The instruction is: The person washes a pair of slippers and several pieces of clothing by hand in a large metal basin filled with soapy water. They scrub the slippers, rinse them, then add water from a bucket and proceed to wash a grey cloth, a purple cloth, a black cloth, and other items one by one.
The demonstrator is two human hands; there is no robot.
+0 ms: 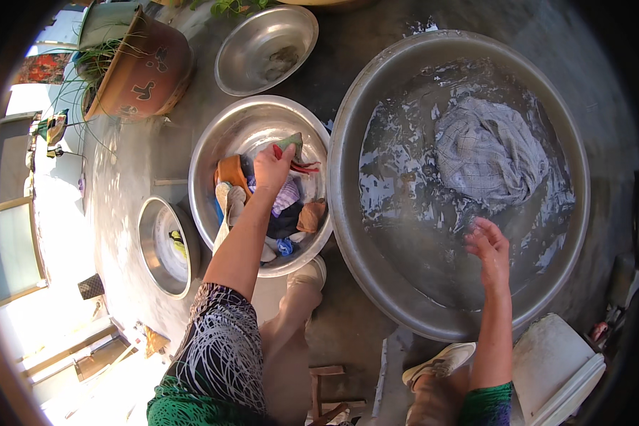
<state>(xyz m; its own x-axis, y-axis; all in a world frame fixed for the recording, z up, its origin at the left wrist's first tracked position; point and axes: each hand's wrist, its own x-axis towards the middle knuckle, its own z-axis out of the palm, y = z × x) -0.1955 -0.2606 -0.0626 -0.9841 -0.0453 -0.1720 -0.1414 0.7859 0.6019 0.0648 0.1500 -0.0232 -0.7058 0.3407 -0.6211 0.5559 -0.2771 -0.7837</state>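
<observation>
My left hand [271,166] is over a metal basin [199,175] and pinches a small green cloth piece with red edging [293,145]. Below it in that basin lie an orange-brown cloth [232,173], a purple checked cloth [286,196], a brown bunched cloth [312,215], a blue piece [285,246] and dark fabric. My right hand [487,242] holds nothing, fingers slightly curled, just above the water in a large round metal tub [346,234]. A wet grey checked cloth [487,152] lies bunched in the water beyond my right hand.
Another metal basin [229,69] stands at the top, and a smaller one [148,239] with a yellow-green item [178,244] at left. A brown planter [149,80] with thin-leaved plants is at upper left. A white container [548,362] sits at lower right, near my feet.
</observation>
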